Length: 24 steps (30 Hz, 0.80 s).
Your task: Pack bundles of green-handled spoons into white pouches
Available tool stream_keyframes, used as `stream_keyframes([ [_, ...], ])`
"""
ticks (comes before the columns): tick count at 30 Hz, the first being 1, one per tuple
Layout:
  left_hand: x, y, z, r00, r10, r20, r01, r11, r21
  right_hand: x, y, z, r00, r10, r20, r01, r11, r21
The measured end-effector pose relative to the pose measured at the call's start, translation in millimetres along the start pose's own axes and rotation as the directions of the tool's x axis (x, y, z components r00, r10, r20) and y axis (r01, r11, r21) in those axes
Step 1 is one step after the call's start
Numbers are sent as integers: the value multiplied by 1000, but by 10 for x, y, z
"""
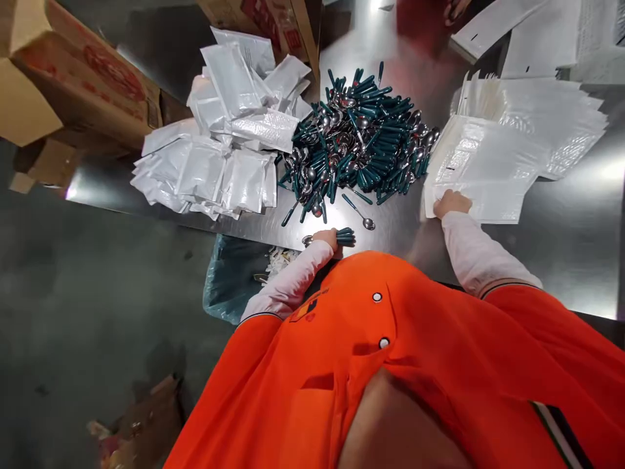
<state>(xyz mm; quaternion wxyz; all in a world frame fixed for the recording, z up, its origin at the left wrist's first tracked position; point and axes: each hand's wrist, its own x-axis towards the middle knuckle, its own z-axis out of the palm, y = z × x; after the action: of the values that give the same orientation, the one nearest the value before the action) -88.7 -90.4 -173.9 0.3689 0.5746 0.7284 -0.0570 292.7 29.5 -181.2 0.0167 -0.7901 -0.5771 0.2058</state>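
Note:
My left hand (pixel 325 239) is closed around a small bundle of spoons (pixel 346 237) with dark green handles, at the table's front edge. The spoon bowls poke out on the left, the handles on the right. My right hand (pixel 452 203) grips the near corner of a white padded envelope (pixel 483 172) on top of a fanned stack; the fingertips are partly hidden. Between the hands, one loose spoon (pixel 368 223) lies on the metal. Beyond it spreads a large heap of green-handled spoons (pixel 361 140).
White packed envelopes (pixel 200 172) are piled left of the heap. Cardboard boxes (pixel 97 71) stand at the far left. Below the metal table's (pixel 400 228) edge hangs a bin with a bluish liner (pixel 219 280). A co-worker's hand (pixel 455 10) shows at the top.

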Motion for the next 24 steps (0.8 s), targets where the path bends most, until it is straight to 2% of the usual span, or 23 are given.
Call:
stream_keyframes([
  [4, -4, 77, -54, 999, 47, -11, -47, 999, 19, -256, -109, 83, 997, -52, 53, 51, 999, 15],
  [7, -16, 359, -63, 993, 116, 8, -116, 993, 24, -536, -348, 311, 983, -109, 147, 100, 993, 66],
  [11, 24, 763, 54, 976, 218, 19, -218, 976, -24, -913, -665, 713, 944, -204, 260, 160, 971, 180],
  [13, 85, 840, 134, 978, 209, 19, -207, 976, -67, -1026, -735, 841, 932, -213, 292, 121, 946, 302],
  [15, 143, 836, 195, 986, 166, 31, -165, 985, -47, -1069, -744, 900, 933, -163, 322, 11, 904, 427],
  [17, 177, 805, 225, 987, 152, 51, -156, 985, 71, -1076, -728, 907, 922, -115, 369, -89, 866, 492],
  [18, 186, 797, 229, 985, 160, 64, -167, 976, 137, -1080, -723, 897, 919, -118, 377, -91, 866, 491],
  [19, 190, 799, 226, 982, 169, 79, -181, 965, 190, -1089, -726, 880, 925, -136, 355, -49, 883, 468],
  [21, 196, 835, 209, 978, 176, 108, -197, 952, 235, -1120, -759, 827, 947, -222, 231, 133, 928, 347],
  [23, 208, 900, 177, 979, 145, 140, -175, 956, 234, -1153, -824, 748, 923, -360, 134, 336, 926, 173],
  [24, 217, 940, 157, 980, 121, 157, -157, 959, 236, -1164, -863, 696, 900, -417, 128, 407, 908, 96],
])
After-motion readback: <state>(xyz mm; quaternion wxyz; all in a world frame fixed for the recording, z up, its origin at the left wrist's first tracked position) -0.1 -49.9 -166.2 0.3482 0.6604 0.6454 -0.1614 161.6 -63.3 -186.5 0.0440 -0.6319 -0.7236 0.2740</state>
